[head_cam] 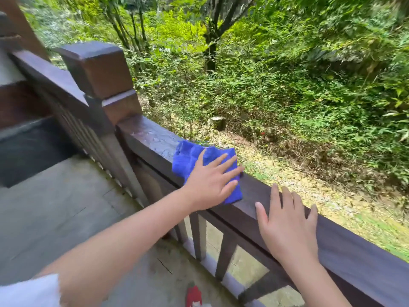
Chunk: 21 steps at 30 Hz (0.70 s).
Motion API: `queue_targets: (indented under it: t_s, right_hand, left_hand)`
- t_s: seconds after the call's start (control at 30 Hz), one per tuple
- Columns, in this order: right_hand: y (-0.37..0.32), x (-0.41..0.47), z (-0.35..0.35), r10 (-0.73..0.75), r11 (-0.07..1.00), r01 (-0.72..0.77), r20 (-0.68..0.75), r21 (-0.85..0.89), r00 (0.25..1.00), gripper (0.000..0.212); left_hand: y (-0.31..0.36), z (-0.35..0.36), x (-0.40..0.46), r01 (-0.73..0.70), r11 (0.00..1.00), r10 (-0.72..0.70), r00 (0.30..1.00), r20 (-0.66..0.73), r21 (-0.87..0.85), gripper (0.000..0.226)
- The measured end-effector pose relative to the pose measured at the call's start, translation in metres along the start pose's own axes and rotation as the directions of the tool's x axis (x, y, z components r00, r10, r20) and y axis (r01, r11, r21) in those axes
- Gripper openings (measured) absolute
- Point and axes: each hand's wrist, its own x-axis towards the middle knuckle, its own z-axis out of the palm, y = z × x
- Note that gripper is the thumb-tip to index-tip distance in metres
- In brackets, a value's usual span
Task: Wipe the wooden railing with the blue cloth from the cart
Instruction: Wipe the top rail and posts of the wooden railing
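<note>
A dark wooden railing [152, 138] runs from a square corner post [97, 69] down to the lower right. The blue cloth [188, 158] lies flat on the rail's top, a little right of the post. My left hand [210, 182] presses down on the cloth with fingers spread, covering its near right part. To the right, my right hand [287, 227] rests palm-down on the bare rail with fingers apart and nothing in it. The cart is not in view.
A second rail section [48, 76] leaves the post toward the upper left. Vertical balusters [199, 235] stand below the rail. A grey stone floor [66, 207] lies at the left. Beyond the rail the ground drops to shrubs and trees. A small red object [193, 294] sits on the floor at the bottom.
</note>
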Motion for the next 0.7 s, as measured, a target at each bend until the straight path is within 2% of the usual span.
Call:
queue_targets:
  t_s: [0.1, 0.2, 0.3, 0.4, 0.43, 0.57, 0.7]
  right_hand:
    - [-0.023, 0.013, 0.003, -0.017, 1.0, 0.017, 0.025, -0.004, 1.0, 0.067]
    - [-0.046, 0.027, 0.005, -0.049, 0.999, 0.05, 0.053, -0.001, 0.997, 0.067]
    - [-0.078, 0.046, 0.006, -0.07, 0.998, 0.07, 0.032, 0.005, 0.997, 0.073]
    - [-0.104, 0.063, 0.007, -0.084, 0.996, 0.084, 0.031, 0.021, 0.996, 0.097]
    - [-0.112, 0.069, 0.008, -0.093, 0.996, 0.092, 0.03, 0.022, 0.995, 0.099]
    - [-0.151, 0.091, 0.006, -0.138, 0.99, 0.136, 0.066, 0.039, 0.988, 0.077]
    - [-0.183, 0.11, 0.01, -0.206, 0.977, 0.2, 0.096, 0.069, 0.974, 0.081]
  left_hand:
    - [-0.03, -0.004, -0.001, -0.228, 0.963, 0.243, 0.965, -0.096, 0.146, 0.044]
    - [-0.064, -0.004, 0.002, -0.263, 0.946, 0.291, 0.947, -0.138, 0.191, 0.043]
    - [-0.109, -0.004, 0.004, -0.159, 0.979, 0.167, 0.985, -0.049, 0.128, 0.046]
    - [-0.148, -0.003, 0.005, -0.005, 0.998, 0.0, 0.997, 0.076, 0.063, 0.052]
    - [-0.159, -0.002, 0.005, 0.034, 0.998, -0.039, 0.995, 0.097, 0.051, 0.054]
    - [-0.195, 0.0, 0.004, 0.17, 0.985, -0.17, 0.981, 0.095, 0.008, 0.057]
    - [-0.23, 0.002, 0.0, 0.287, 0.958, -0.288, 0.954, 0.088, 0.024, 0.057]
